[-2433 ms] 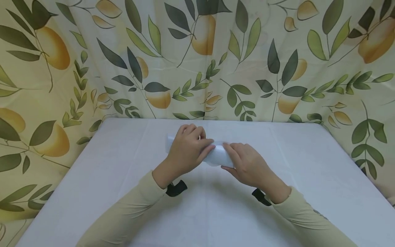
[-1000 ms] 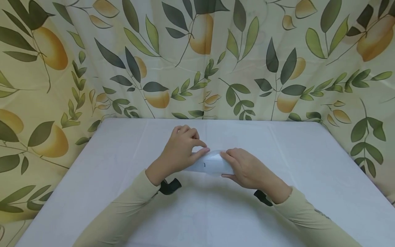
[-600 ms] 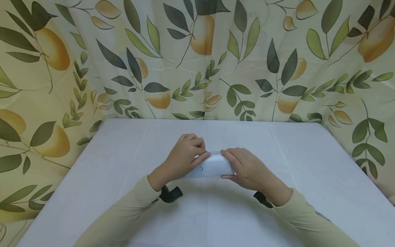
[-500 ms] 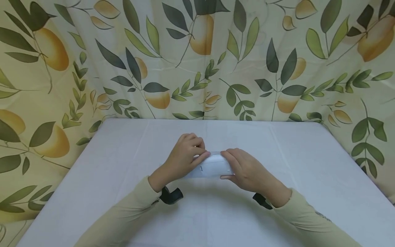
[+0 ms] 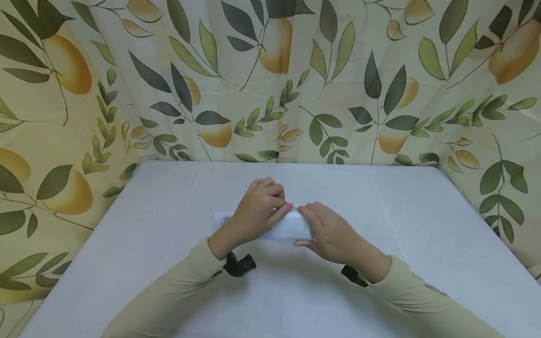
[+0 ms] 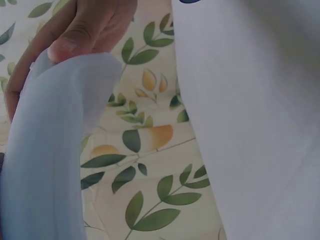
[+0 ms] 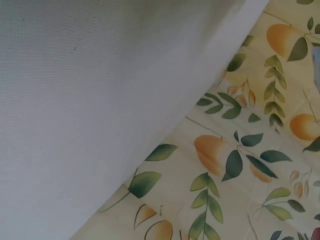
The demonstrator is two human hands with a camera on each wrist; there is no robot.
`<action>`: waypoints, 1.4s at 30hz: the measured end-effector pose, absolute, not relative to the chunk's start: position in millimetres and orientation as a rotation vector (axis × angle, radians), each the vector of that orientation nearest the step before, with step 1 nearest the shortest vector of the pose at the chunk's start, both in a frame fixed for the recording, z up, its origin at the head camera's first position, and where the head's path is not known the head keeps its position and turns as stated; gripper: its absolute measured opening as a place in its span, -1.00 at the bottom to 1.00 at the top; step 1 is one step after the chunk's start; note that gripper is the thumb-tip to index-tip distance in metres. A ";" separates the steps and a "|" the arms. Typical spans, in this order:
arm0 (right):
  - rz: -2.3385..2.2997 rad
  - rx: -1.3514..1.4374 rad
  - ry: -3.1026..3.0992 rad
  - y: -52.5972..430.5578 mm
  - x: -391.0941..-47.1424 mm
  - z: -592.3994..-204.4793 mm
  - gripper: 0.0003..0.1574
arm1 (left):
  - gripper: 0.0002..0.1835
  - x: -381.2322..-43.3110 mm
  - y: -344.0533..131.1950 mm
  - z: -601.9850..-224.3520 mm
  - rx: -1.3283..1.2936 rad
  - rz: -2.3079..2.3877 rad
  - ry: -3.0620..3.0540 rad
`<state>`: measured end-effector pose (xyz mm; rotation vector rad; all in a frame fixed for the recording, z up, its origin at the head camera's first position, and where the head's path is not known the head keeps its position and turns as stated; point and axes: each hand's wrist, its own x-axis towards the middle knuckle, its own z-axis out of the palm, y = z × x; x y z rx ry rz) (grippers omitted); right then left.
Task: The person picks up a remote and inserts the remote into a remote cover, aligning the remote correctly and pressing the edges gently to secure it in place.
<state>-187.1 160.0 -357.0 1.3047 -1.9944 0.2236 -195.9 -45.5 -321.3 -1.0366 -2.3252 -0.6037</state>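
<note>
A whitish, translucent rolled plastic sheet or sleeve (image 5: 291,227) lies crosswise between both hands above the table; its exact kind is unclear. My left hand (image 5: 255,211) lies over its middle, thumb and index finger pinching the upper edge. Beyond that hand the roll's left end shows small dark print. My right hand (image 5: 334,232) grips the right end, fingers on top and thumb below. In the left wrist view the curved plastic (image 6: 45,150) fills the left side, and a thumb (image 6: 65,49) presses its flared end. The right wrist view shows neither hand's grip.
A table (image 5: 169,197) under a white cloth spreads beneath the hands. Behind it and to the sides hangs a curtain (image 5: 270,103) printed with leaves and yellow fruit. Black camera straps (image 5: 240,265) hang below both wrists.
The roll came nearer to me earlier on. Over the last half second both hands have drawn closer together, and the roll's left end with its print has come into sight past the left hand.
</note>
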 end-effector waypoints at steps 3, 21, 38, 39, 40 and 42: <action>0.093 1.255 -1.971 154.7 -188.9 -354.8 -0.33 | -0.79 -196.3 -47.1 -322.9 -0.944 -0.549 -2.347; 0.253 0.980 -2.154 184.7 -199.2 -354.9 -0.14 | -0.20 -205.2 -90.9 -339.5 -0.780 -0.255 -2.212; 2.840 1.041 -2.252 181.0 -200.0 -360.4 -0.53 | -0.08 -210.3 -77.7 -353.3 -0.686 -0.414 -2.228; 2.865 1.077 -2.235 179.4 -200.1 -361.1 -0.53 | -0.10 -209.8 -75.5 -353.4 -0.690 -0.404 -2.225; 2.883 1.099 -2.226 178.2 -200.0 -361.7 -0.52 | -0.13 -209.4 -73.4 -353.3 -0.693 -0.402 -2.225; 2.889 1.125 -2.235 176.2 -199.4 -362.4 -0.52 | -0.18 -208.1 -69.6 -352.8 -0.691 -0.428 -2.234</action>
